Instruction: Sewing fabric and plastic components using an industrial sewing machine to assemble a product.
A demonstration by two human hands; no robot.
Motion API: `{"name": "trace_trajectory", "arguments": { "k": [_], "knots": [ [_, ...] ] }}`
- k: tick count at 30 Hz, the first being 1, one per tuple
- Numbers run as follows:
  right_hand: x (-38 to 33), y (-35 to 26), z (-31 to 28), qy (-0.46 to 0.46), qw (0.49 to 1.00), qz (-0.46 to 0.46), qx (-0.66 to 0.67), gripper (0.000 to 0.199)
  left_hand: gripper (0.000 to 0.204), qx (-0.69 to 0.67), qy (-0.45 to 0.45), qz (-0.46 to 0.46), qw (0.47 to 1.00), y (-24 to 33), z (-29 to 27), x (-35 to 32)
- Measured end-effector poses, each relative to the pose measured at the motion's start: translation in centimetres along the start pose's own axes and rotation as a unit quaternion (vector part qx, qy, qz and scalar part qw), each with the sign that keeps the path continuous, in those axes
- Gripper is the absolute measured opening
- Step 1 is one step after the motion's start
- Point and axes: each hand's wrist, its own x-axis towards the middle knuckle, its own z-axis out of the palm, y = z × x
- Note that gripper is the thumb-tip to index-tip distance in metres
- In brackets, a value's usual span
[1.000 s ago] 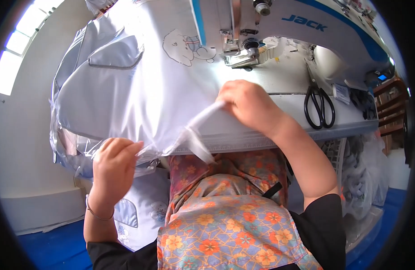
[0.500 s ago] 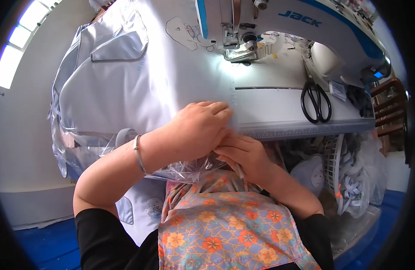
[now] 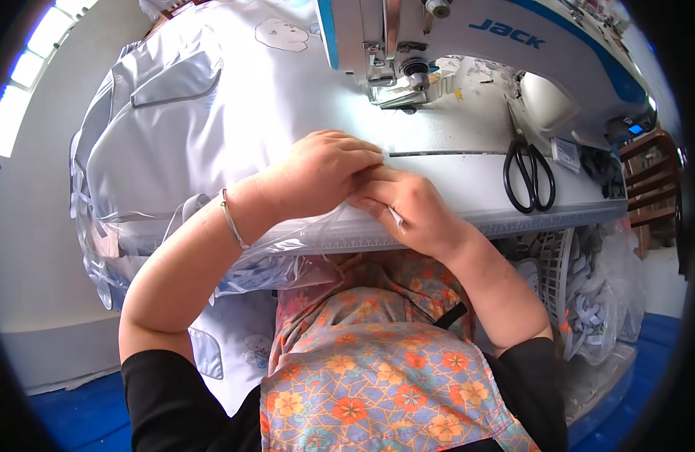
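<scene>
Seemingly partway through readying the fabric [image 3: 249,120], not yet stitching, pinching a strip [image 3: 397,219] in the curled right hand [image 3: 409,207] against a half-closed left hand [image 3: 326,172] of hidden hold.

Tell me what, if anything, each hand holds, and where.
Right hand: a white strip, near its protruding end. Left hand: cannot tell, grip hidden.

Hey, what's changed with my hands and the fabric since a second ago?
Your left hand moved right and away from you, meeting your right hand, which shifted slightly toward you. The white strip no longer trails between them; only a small tip shows at the right hand. The pale fabric slid left and away. The scissors and sewing machine stayed put.
</scene>
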Motion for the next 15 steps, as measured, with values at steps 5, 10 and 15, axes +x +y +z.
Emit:
{"name": "trace_trajectory", "arguments": {
  "k": [5,10,15],
  "knots": [
    [-0.2,0.7,-2.2,-0.006,0.998,-0.023,-0.056,0.020,0.030,0.045,0.009,-0.002,0.999,-0.4,-0.6,1.1],
    [-6.8,-1.3,-11.7,0.192,0.907,0.183,-0.328,0.029,0.036,0.144,-0.018,-0.049,0.988,0.9,1.0,0.5],
    [-11.8,-0.2,-14.4,0.178,0.841,0.275,-0.431,0.046,0.033,0.139,0.070,-0.029,0.987,0.5,2.2,0.4]
  ]
}}
